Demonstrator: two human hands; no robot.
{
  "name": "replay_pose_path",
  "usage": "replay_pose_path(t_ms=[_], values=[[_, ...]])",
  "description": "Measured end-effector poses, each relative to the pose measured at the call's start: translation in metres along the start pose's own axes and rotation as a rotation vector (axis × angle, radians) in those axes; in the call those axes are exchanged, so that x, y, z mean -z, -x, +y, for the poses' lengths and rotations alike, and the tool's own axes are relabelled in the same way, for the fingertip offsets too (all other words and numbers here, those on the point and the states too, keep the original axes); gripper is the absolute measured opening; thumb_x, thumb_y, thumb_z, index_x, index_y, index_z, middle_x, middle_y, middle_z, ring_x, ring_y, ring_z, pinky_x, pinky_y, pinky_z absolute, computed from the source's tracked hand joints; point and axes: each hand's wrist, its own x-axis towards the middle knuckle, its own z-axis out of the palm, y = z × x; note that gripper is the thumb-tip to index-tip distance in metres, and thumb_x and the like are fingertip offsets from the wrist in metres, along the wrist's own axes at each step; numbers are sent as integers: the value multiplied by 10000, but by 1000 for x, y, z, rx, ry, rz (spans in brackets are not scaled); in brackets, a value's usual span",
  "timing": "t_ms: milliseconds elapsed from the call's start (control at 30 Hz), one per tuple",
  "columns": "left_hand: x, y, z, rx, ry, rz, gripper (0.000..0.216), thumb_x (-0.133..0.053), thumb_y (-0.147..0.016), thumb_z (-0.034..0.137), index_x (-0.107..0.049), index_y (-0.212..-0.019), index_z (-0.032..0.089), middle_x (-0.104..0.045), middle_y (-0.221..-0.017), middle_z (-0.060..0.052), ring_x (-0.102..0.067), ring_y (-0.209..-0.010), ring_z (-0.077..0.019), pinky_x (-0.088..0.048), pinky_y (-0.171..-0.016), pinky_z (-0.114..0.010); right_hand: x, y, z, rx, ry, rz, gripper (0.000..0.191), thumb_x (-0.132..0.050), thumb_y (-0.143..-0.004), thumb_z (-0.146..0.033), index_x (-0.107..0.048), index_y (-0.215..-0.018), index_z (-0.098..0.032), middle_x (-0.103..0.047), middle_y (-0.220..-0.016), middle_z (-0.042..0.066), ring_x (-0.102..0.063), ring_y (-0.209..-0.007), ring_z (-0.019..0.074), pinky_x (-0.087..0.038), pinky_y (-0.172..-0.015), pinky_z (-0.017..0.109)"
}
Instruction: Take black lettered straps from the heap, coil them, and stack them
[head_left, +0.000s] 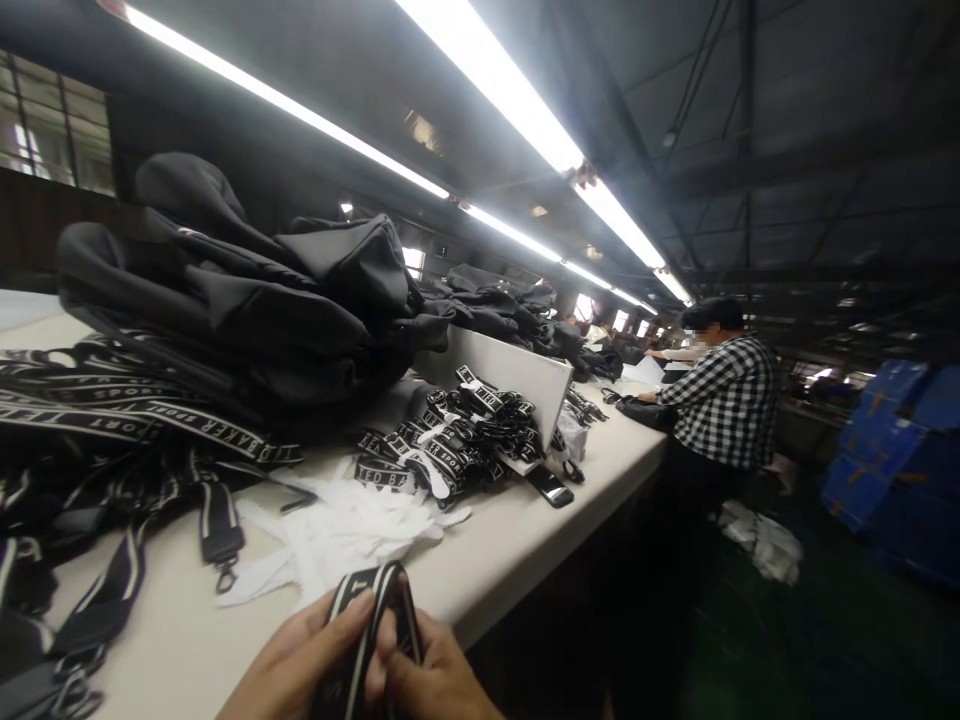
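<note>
At the bottom edge, my left hand (296, 660) and my right hand (431, 680) both grip a folded black strap with white stripes (379, 600), thumbs pressed on it. They hover at the near edge of the long pale worktable (525, 540). Just beyond them lies a heap of white gloves (352, 530). More black straps with white lettering (112, 420) spread over the table to the left.
A tall pile of black bags (240, 290) sits at the left. A bundle of rolled lettered straps (450, 440) leans against a white board (510, 385). A phone (550, 487) lies near the edge. A person in a checked shirt (724, 400) works farther along. Blue crates (892, 460) stand right.
</note>
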Motion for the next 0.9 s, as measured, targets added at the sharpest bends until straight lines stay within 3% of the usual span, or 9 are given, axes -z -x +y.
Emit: replay_pose_path(t_ms=[100,267,333,433,533,667,767,900], values=[[3,-8,-5,-52,33,131,351,-767,-727,464,-633,-796,147,-621,-595,-11,-562,-481,-112,-457,-452,-174,-3,-6,9,106,89,121,420,-716,-787,-496,-681,-1058,-176,-629,-831,26,-592,-791,178,-472,-798,291],[18,-20,-9,-207,-12,297,194,-666,-848,276,-645,-885,86,-682,-722,-74,-636,-613,-124,-534,-575,-172,4,-4,14,-177,-43,-56,460,-631,-877,-419,-557,-1282,-214,-661,-1037,55,-627,-958,216,-459,-940,365],[22,-21,-5,-167,93,304,117,-627,-862,169,-647,-923,71,-698,-790,-107,-662,-661,-138,-567,-647,-204,5,-4,15,-130,39,-86,486,-629,-879,-404,-533,-1318,-220,-638,-1150,65,-593,-1072,231,-425,-1008,374],[22,-20,1,-68,262,253,117,-596,-855,73,-648,-958,53,-702,-861,-138,-677,-701,-144,-582,-703,-217,-1,-3,22,46,241,11,444,-572,-910,-418,-556,-1309,-223,-595,-1264,59,-505,-1222,242,-346,-1099,364],[17,-23,-3,-106,273,293,111,-590,-867,94,-647,-955,59,-697,-852,-121,-668,-702,-126,-572,-690,-193,-12,-2,34,75,235,113,432,-550,-918,-432,-563,-1303,-237,-602,-1262,50,-506,-1225,244,-369,-1086,367],[14,-32,-21,-290,51,382,171,-646,-847,253,-622,-922,101,-692,-825,-82,-648,-672,-131,-536,-594,-190,-16,-2,45,-133,-44,233,526,-617,-835,-540,-609,-1236,-200,-669,-1119,75,-592,-1090,267,-477,-967,393],[13,-38,-33,-367,-150,355,208,-638,-832,318,-592,-908,129,-692,-857,-83,-655,-694,-167,-541,-608,-244,-9,-4,45,-272,-256,191,640,-517,-831,-675,-605,-1238,-190,-675,-1102,101,-613,-1063,280,-507,-918,426],[13,-40,-36,-421,-248,285,209,-608,-843,324,-572,-946,145,-686,-910,-78,-663,-762,-186,-548,-727,-299,-6,-1,41,-182,-210,112,595,-577,-864,-575,-503,-1347,-234,-603,-1266,87,-541,-1203,250,-457,-1004,397]])
